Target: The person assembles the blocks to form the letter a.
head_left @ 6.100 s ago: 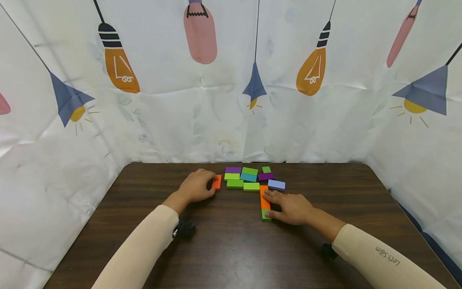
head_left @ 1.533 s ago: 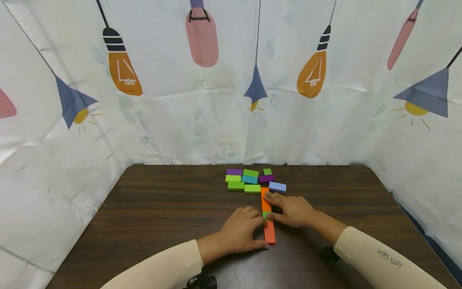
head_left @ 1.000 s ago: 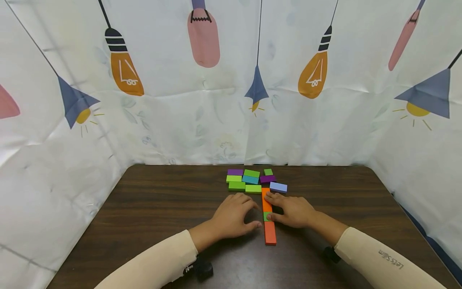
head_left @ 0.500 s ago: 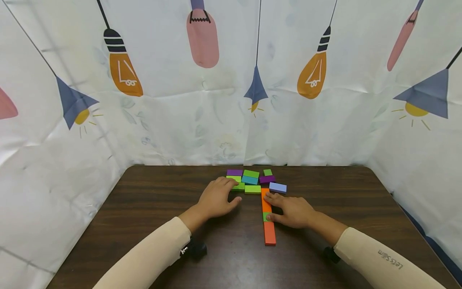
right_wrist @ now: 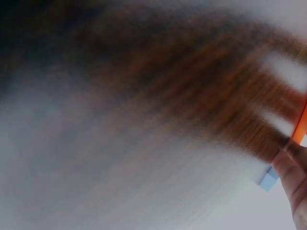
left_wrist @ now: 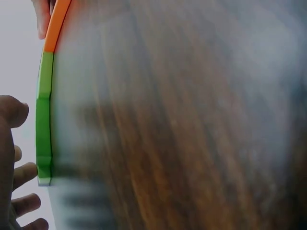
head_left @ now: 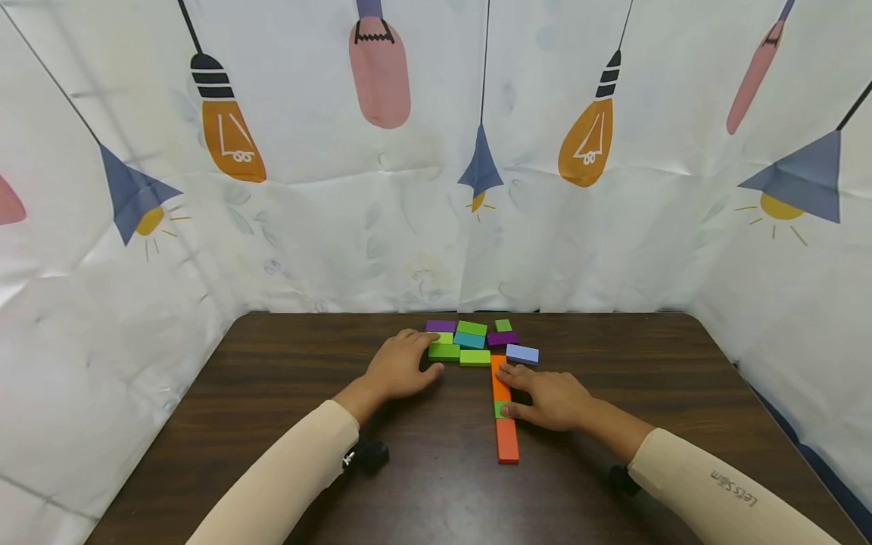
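In the head view, my left hand reaches the left end of the block cluster. Its fingertips are over the lime block, and its thumb is spread apart beside the green block. I cannot tell whether the fingers touch the lime block. My right hand rests on a straight line of blocks: fingertips on the orange block, thumb on the small green block. A red-orange block forms the near end of that line. In the left wrist view, the left fingers are spread beside green blocks.
Around the lime block lie a purple block, a green one, a teal one and another green one. Further right are a dark purple block, a small green block and a light blue block. A patterned curtain hangs behind the table.
My left hand has brought the red-orange block from the left to the line's near end, let it go, then moved up and left to the cluster. My right hand stays put.
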Demonstrator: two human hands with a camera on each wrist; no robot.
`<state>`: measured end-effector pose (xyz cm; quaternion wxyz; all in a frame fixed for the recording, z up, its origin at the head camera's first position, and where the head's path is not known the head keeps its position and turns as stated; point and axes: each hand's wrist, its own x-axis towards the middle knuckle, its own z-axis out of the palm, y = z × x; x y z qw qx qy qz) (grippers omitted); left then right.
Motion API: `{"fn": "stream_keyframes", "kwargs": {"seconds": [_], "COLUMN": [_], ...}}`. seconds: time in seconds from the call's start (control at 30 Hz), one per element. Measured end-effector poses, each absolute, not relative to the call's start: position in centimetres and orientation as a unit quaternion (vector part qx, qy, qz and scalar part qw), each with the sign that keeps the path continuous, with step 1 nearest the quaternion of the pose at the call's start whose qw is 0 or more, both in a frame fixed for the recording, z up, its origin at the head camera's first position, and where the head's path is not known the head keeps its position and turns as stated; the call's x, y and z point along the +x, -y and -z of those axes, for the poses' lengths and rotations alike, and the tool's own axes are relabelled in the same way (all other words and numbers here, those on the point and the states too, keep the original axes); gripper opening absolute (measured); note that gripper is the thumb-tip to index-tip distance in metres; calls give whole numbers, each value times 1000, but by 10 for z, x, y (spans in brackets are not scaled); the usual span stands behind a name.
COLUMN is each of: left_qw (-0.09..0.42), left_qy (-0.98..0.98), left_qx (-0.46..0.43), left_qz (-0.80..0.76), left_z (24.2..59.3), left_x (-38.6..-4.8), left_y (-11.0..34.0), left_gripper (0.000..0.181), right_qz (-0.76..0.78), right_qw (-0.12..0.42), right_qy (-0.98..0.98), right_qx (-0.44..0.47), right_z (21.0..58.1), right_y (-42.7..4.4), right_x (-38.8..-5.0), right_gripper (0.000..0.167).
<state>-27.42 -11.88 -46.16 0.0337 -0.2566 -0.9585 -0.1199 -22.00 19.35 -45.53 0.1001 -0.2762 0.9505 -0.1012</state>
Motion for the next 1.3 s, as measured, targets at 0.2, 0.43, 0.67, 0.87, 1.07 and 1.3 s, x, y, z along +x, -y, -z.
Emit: {"fn": "stream_keyframes", "kwargs": {"seconds": [0.2, 0.43, 0.67, 0.87, 1.07, 1.3], "left_qw": [33, 44, 44, 38, 41, 68], "left_qy": [961, 961, 963, 964, 963, 961], "left_qx": [-252, -245, -240, -236, -241, -246], "left_qz": [110, 123, 115, 114, 112, 104], "left_z": [466, 466, 466, 461, 463, 464], "left_x": [-277, -276, -273, -270, -270, -270], "left_y": [127, 140, 158, 172, 180, 183], "left_gripper": [64, 60, 62, 66, 60, 40], "right_qz": [101, 104, 104, 101, 103, 106], "right_qw": [91, 90, 91, 95, 96, 97], "right_qy": [-949, -948, -948, -948, -949, -947], "right_qx": [-283, -286, -286, -285, -283, -286], "right_z": [457, 457, 456, 455, 456, 455], "right_y": [-194, -194, -193, -193, -194, -194], "right_x": [-221, -221, -221, -221, -220, -219], "right_gripper": [75, 74, 74, 75, 75, 75]}}
